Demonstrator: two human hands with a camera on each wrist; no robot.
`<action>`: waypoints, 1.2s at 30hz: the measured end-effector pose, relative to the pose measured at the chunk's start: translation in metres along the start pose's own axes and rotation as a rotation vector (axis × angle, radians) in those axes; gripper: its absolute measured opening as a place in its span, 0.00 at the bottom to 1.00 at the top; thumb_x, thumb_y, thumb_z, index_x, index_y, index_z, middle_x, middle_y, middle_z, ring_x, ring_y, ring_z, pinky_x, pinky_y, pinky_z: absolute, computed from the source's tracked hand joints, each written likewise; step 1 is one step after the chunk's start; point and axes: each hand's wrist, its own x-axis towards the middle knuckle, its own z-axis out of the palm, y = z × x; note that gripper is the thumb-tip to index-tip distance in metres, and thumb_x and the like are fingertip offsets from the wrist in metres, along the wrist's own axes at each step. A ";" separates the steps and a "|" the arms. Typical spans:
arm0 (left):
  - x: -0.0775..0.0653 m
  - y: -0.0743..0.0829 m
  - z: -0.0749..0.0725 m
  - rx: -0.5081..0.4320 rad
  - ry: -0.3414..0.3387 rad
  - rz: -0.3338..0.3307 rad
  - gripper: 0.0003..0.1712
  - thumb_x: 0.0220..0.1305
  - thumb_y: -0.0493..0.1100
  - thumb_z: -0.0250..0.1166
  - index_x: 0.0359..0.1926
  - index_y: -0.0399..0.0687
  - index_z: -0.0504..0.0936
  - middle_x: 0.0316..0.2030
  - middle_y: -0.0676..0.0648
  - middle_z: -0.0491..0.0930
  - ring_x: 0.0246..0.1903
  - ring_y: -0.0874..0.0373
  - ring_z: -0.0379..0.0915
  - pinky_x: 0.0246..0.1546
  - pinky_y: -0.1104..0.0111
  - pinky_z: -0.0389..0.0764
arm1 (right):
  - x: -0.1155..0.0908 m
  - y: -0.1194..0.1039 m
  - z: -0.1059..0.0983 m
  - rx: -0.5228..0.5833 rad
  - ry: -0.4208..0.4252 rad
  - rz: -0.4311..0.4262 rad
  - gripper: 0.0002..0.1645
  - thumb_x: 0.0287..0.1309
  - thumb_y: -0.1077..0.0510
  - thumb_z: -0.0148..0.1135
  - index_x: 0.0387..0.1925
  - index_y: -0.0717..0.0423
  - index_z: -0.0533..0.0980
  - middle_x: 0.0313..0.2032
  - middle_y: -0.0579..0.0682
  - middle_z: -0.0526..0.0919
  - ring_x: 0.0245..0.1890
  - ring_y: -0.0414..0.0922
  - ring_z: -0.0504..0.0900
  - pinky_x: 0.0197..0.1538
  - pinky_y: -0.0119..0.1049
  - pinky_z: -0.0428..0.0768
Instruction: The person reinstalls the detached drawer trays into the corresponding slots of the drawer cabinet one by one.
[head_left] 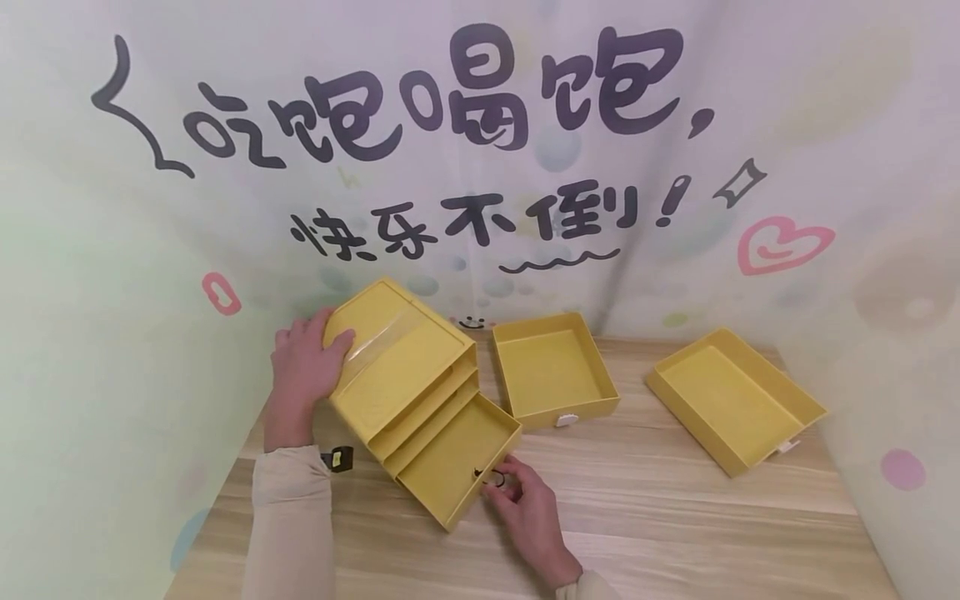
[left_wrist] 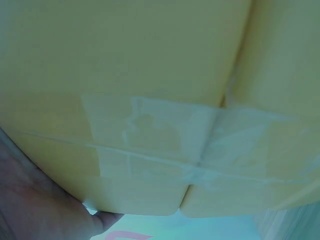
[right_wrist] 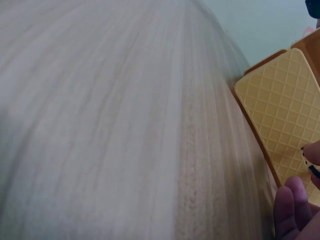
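A yellow desktop drawer cabinet (head_left: 397, 358) stands at an angle on the table, its open front towards the lower right. My left hand (head_left: 303, 362) grips its back left end, thumb over the top; the other fingers are partly hidden behind it. Clear tape (left_wrist: 160, 145) runs across its yellow surface in the left wrist view. The lowest drawer (head_left: 461, 458) is pulled partly out, and the two slots above it hold no drawer. My right hand (head_left: 531, 508) holds this drawer at its waffle-patterned front (right_wrist: 280, 100), fingers curled, with a thin black loop (head_left: 495, 477) at the fingertips.
Two yellow drawers lie right of the cabinet: one (head_left: 551, 367) near the back wall, another (head_left: 731, 408) farther right. Each has a small white pull on its front. A cloth (head_left: 480, 183) with large printed writing hangs behind the wooden table (head_left: 637, 533).
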 end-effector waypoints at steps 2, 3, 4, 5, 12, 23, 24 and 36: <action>0.000 0.000 0.000 0.002 -0.002 -0.001 0.38 0.75 0.62 0.45 0.77 0.47 0.60 0.67 0.29 0.64 0.60 0.30 0.54 0.58 0.37 0.61 | 0.000 0.000 0.001 0.002 0.005 -0.016 0.17 0.54 0.61 0.76 0.46 0.56 0.81 0.62 0.60 0.82 0.26 0.27 0.76 0.30 0.24 0.78; 0.000 0.001 0.000 0.002 -0.002 -0.002 0.38 0.75 0.61 0.45 0.77 0.46 0.60 0.67 0.29 0.64 0.60 0.30 0.54 0.58 0.37 0.61 | 0.001 0.000 0.001 0.003 0.005 -0.026 0.17 0.54 0.61 0.75 0.46 0.57 0.81 0.62 0.61 0.82 0.26 0.27 0.76 0.30 0.24 0.78; 0.000 0.001 0.000 0.001 -0.002 -0.003 0.38 0.75 0.61 0.45 0.77 0.46 0.60 0.66 0.29 0.64 0.60 0.30 0.54 0.58 0.37 0.61 | 0.001 0.001 0.001 0.008 0.007 -0.037 0.17 0.54 0.61 0.75 0.46 0.57 0.81 0.61 0.62 0.82 0.26 0.27 0.76 0.30 0.24 0.78; 0.000 0.001 0.000 0.001 -0.003 -0.003 0.38 0.75 0.61 0.45 0.77 0.46 0.60 0.66 0.29 0.64 0.60 0.30 0.54 0.58 0.37 0.61 | 0.002 0.001 0.002 0.011 0.008 -0.049 0.17 0.54 0.61 0.75 0.46 0.57 0.81 0.61 0.63 0.82 0.26 0.27 0.76 0.30 0.25 0.78; 0.001 0.001 0.003 0.006 -0.005 0.001 0.38 0.75 0.62 0.45 0.77 0.47 0.60 0.66 0.29 0.65 0.59 0.30 0.55 0.57 0.38 0.61 | 0.008 0.000 0.005 0.008 -0.012 -0.051 0.19 0.54 0.60 0.76 0.47 0.58 0.82 0.60 0.61 0.82 0.26 0.28 0.75 0.30 0.23 0.76; -0.001 0.002 0.000 0.004 -0.003 0.002 0.38 0.75 0.62 0.45 0.77 0.45 0.60 0.66 0.28 0.65 0.59 0.29 0.55 0.57 0.37 0.61 | 0.017 -0.002 0.015 -0.040 -0.030 -0.098 0.19 0.55 0.59 0.75 0.49 0.58 0.82 0.61 0.64 0.81 0.27 0.27 0.73 0.30 0.23 0.76; 0.000 0.002 0.000 0.003 -0.003 0.004 0.39 0.75 0.62 0.45 0.77 0.45 0.60 0.66 0.28 0.65 0.59 0.29 0.55 0.57 0.37 0.61 | 0.017 -0.002 0.016 -0.047 -0.031 -0.103 0.20 0.55 0.59 0.75 0.49 0.58 0.82 0.61 0.64 0.82 0.27 0.27 0.73 0.30 0.23 0.76; 0.001 -0.001 0.002 0.003 0.005 0.005 0.39 0.75 0.63 0.45 0.77 0.47 0.60 0.67 0.29 0.65 0.59 0.30 0.56 0.57 0.37 0.62 | 0.028 -0.006 0.024 -0.112 -0.056 -0.153 0.20 0.58 0.58 0.73 0.51 0.59 0.81 0.62 0.65 0.80 0.26 0.27 0.72 0.31 0.24 0.75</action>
